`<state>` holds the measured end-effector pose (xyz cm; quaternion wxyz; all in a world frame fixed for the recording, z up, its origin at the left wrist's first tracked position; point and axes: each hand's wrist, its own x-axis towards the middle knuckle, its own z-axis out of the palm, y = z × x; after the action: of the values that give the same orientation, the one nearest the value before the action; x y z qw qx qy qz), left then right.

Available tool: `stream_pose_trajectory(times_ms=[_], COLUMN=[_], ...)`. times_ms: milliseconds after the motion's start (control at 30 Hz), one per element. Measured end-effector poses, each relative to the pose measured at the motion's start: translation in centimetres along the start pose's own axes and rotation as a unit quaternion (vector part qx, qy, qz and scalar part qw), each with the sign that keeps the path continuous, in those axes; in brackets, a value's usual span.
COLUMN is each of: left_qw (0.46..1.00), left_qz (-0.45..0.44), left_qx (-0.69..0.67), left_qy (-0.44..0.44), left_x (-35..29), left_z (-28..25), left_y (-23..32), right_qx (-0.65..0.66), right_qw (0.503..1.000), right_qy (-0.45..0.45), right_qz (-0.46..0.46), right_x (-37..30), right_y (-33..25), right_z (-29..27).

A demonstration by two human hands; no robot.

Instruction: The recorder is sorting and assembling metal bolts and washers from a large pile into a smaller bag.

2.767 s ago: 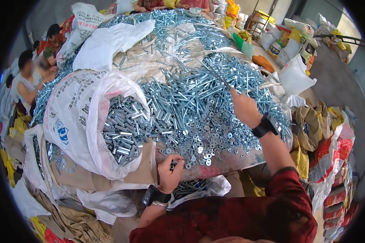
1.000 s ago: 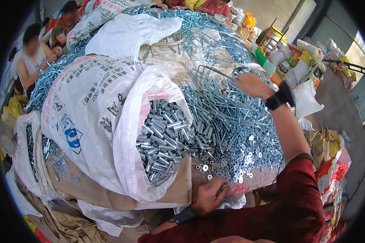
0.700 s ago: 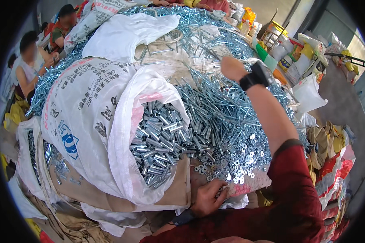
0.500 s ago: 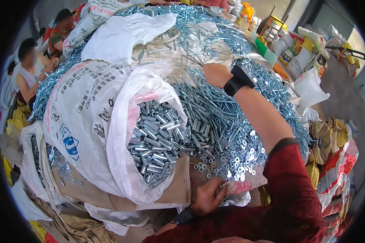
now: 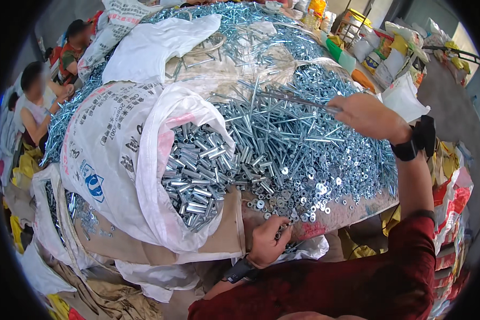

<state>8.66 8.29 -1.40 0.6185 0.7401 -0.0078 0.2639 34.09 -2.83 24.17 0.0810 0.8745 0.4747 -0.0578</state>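
My left hand (image 5: 268,241) is closed at the near edge of the work surface, its fingers curled round small metal washers (image 5: 281,229), partly hidden. To the right, my right hand (image 5: 365,114) is raised over the heap and grips a few long thin metal rods (image 5: 304,101) that point left. Beneath it spreads a pile of similar rods (image 5: 298,125). Loose washers (image 5: 304,205) lie between the pile and my left hand. A white woven sack (image 5: 112,144) lies at the left, its mouth spilling short metal tubes (image 5: 197,176).
An empty white sack (image 5: 154,45) and a beige cloth (image 5: 250,40) lie across the heap farther back. Two people (image 5: 37,106) sit along the left side. Filled bags (image 5: 394,58) stand at the back right. Stacked sacks (image 5: 448,213) are beside my right arm.
My right hand has swung right and nearer, and the rods in it now show. My left hand has shifted slightly up, staying closed. The whole view has tilted a little.
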Motion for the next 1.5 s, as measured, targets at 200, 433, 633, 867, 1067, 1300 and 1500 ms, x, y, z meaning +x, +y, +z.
stream_pose_trajectory(times_ms=[200, 433, 633, 867, 1067, 1300, 1500], left_qw=[1.0, 1.0, 0.999, 0.999, 0.998, 0.996, 0.991], left_qz=[-0.002, -0.017, -0.011, -0.013, -0.014, 0.016, 0.02], left_qx=[0.012, 0.02, 0.03, 0.037, 0.057, 0.083, 0.123], left_qy=[-0.016, -0.013, -0.009, 0.012, 0.028, 0.033, 0.04], left_x=[0.1, 0.2, 0.4, 0.1, 0.0, 0.1, -0.3], left_z=[0.3, 0.3, 0.2, 0.9, 0.9, 1.7, 1.9], left_y=[0.4, 0.4, 0.6, 0.1, 0.7, 0.0, 0.1], right_qx=[0.017, 0.012, 0.016, 0.024, 0.072, 0.063, 0.134], right_qw=[0.987, 0.991, 0.998, 0.998, 0.99, 0.981, 0.948], right_qy=[0.151, 0.118, 0.058, 0.056, 0.111, 0.132, 0.277], right_qz=[0.051, 0.07, -0.025, 0.026, 0.038, 0.13, 0.083], right_x=[9.2, 16.0, 10.7, -0.1, -11.7, -17.4, -8.8], right_y=[5.5, 3.9, 5.9, 0.8, -1.3, -3.4, 0.3], right_z=[5.2, 9.5, 9.2, 7.4, 9.2, 12.2, 10.5])
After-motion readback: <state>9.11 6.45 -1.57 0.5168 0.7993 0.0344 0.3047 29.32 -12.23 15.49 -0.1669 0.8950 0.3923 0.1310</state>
